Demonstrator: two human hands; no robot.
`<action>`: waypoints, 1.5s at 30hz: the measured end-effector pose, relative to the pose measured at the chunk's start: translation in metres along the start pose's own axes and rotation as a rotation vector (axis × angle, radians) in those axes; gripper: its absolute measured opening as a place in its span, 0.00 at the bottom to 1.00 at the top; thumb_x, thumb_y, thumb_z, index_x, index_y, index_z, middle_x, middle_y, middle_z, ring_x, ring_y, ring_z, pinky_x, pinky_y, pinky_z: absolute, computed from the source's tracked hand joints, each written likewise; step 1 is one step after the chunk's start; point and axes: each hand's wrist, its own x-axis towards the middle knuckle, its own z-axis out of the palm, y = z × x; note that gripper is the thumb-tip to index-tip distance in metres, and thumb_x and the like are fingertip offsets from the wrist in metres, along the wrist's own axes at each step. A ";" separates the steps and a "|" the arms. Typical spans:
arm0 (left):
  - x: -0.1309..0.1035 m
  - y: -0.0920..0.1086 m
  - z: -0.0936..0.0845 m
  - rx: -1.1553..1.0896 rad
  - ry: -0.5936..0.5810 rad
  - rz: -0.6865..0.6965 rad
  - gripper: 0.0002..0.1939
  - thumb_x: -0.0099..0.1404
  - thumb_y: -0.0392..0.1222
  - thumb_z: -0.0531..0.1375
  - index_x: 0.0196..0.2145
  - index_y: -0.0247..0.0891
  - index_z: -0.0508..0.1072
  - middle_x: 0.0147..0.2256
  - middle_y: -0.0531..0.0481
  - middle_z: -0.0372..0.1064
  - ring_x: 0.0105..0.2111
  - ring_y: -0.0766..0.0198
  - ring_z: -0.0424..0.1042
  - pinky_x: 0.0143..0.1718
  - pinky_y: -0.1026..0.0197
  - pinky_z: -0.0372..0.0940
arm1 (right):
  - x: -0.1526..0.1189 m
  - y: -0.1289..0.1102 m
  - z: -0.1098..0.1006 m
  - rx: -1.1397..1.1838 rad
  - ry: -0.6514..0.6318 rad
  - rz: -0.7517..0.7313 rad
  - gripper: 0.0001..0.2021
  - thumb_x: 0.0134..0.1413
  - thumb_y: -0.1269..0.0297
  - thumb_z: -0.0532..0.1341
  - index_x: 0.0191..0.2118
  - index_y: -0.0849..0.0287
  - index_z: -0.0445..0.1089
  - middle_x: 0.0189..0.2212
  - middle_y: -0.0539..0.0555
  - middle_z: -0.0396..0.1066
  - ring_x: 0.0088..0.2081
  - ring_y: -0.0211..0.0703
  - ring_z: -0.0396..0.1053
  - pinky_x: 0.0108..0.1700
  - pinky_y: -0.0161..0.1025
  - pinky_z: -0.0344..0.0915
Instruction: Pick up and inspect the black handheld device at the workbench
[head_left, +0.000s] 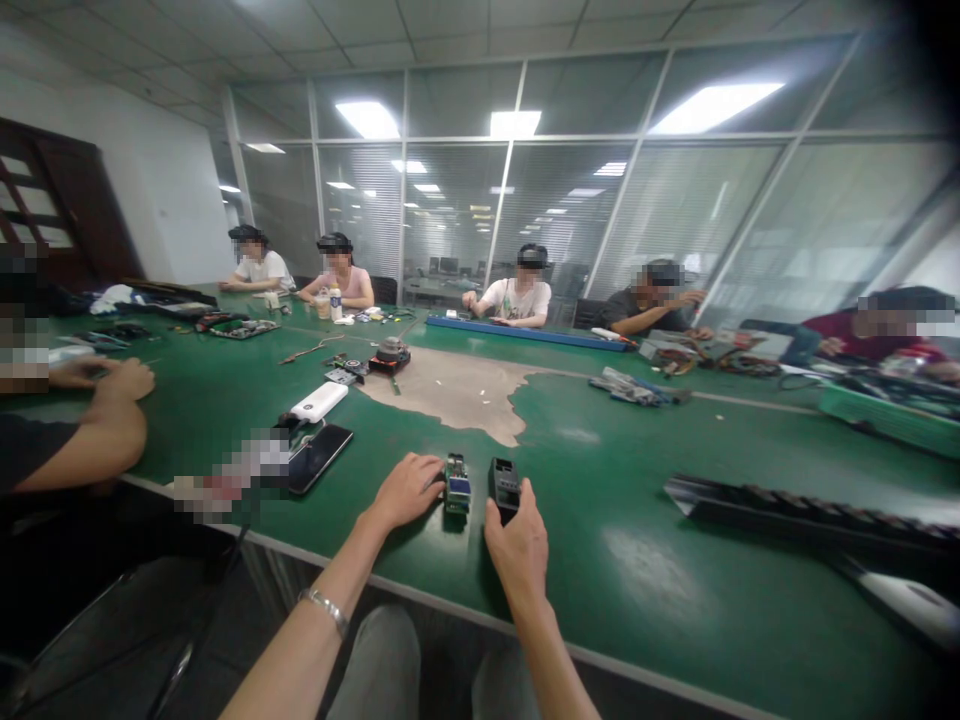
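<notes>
A small stacked circuit board assembly (457,488), with green boards and a blue part, is on the green table (600,480) in front of me. My left hand (409,490) rests at its left side, fingers stretched out and fingertips at the board's edge; they do not close round it. To the right of the boards is a black plastic housing (504,482) with square openings. My right hand (519,535) grips the lower end of this housing, thumb on the left and fingers on the right. A narrow gap separates the housing from the boards.
Left of my hands lie a dark phone (320,458) and a white power bank (320,402). A brown sheet (457,390) covers mid-table. Long black strips (810,515) lie at right, near a green basket (892,415). A co-worker's hands (112,380) are at left; several people sit opposite.
</notes>
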 end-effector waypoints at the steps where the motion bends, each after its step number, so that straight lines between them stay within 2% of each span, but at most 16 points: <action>1: 0.000 0.000 0.000 -0.001 -0.006 0.000 0.20 0.68 0.49 0.52 0.55 0.43 0.68 0.53 0.46 0.68 0.51 0.58 0.64 0.54 0.54 0.58 | 0.000 0.001 0.001 0.001 0.005 -0.002 0.35 0.54 0.55 0.54 0.63 0.74 0.52 0.57 0.72 0.61 0.57 0.59 0.61 0.56 0.50 0.58; 7: 0.001 -0.003 0.004 -0.006 0.009 -0.024 0.20 0.69 0.49 0.50 0.55 0.42 0.68 0.53 0.45 0.68 0.51 0.58 0.65 0.56 0.53 0.58 | 0.001 -0.002 -0.001 -0.024 0.007 0.011 0.38 0.53 0.54 0.55 0.63 0.75 0.50 0.57 0.73 0.60 0.57 0.61 0.60 0.55 0.50 0.58; 14: 0.000 -0.016 0.014 -0.172 0.178 -0.187 0.18 0.68 0.45 0.51 0.50 0.38 0.72 0.50 0.43 0.70 0.50 0.59 0.68 0.56 0.53 0.61 | 0.000 -0.001 -0.001 -0.040 0.000 -0.011 0.37 0.54 0.53 0.54 0.64 0.75 0.50 0.57 0.73 0.60 0.57 0.62 0.61 0.55 0.51 0.58; 18: 0.000 -0.017 0.013 -0.212 0.217 -0.209 0.17 0.68 0.45 0.51 0.48 0.38 0.73 0.47 0.43 0.72 0.46 0.60 0.70 0.52 0.56 0.64 | 0.001 -0.005 -0.005 0.007 -0.018 0.040 0.36 0.56 0.51 0.54 0.64 0.72 0.52 0.57 0.71 0.61 0.57 0.61 0.61 0.56 0.52 0.58; 20: 0.001 -0.016 0.012 -0.215 0.233 -0.206 0.16 0.68 0.44 0.51 0.46 0.37 0.74 0.46 0.44 0.73 0.46 0.60 0.71 0.52 0.57 0.65 | 0.003 -0.014 -0.010 0.063 0.008 0.042 0.36 0.56 0.49 0.54 0.64 0.69 0.52 0.58 0.68 0.60 0.58 0.59 0.61 0.57 0.51 0.57; 24: 0.001 -0.016 0.012 -0.222 0.261 -0.198 0.15 0.68 0.42 0.51 0.43 0.38 0.75 0.43 0.45 0.73 0.45 0.61 0.71 0.51 0.58 0.65 | 0.006 -0.048 -0.019 0.178 0.057 -0.070 0.35 0.57 0.48 0.54 0.65 0.63 0.51 0.60 0.62 0.60 0.60 0.53 0.59 0.59 0.47 0.56; 27: 0.000 -0.015 0.011 -0.221 0.269 -0.195 0.14 0.68 0.42 0.51 0.42 0.38 0.75 0.43 0.45 0.74 0.44 0.61 0.71 0.50 0.58 0.65 | 0.007 -0.073 -0.018 0.176 0.008 -0.141 0.35 0.57 0.49 0.54 0.65 0.64 0.50 0.60 0.63 0.59 0.59 0.53 0.60 0.58 0.46 0.57; 30: -0.001 -0.015 0.010 -0.227 0.267 -0.198 0.14 0.68 0.42 0.51 0.41 0.38 0.75 0.41 0.46 0.74 0.43 0.61 0.71 0.49 0.59 0.65 | 0.005 -0.085 -0.009 0.102 -0.057 -0.127 0.36 0.57 0.50 0.54 0.65 0.67 0.50 0.59 0.67 0.60 0.57 0.57 0.63 0.55 0.49 0.60; 34: -0.002 -0.016 0.009 -0.226 0.259 -0.190 0.14 0.68 0.42 0.51 0.40 0.38 0.75 0.40 0.46 0.74 0.42 0.62 0.71 0.48 0.59 0.65 | 0.001 -0.084 0.004 0.032 -0.108 -0.102 0.36 0.57 0.52 0.54 0.65 0.71 0.50 0.58 0.69 0.61 0.55 0.59 0.64 0.54 0.49 0.61; 45: 0.001 -0.017 0.011 -0.203 0.258 -0.167 0.15 0.69 0.41 0.50 0.39 0.38 0.76 0.41 0.46 0.75 0.44 0.62 0.71 0.50 0.59 0.65 | -0.014 -0.069 0.022 0.010 -0.146 -0.107 0.35 0.57 0.55 0.54 0.64 0.73 0.48 0.58 0.71 0.60 0.56 0.57 0.63 0.54 0.47 0.60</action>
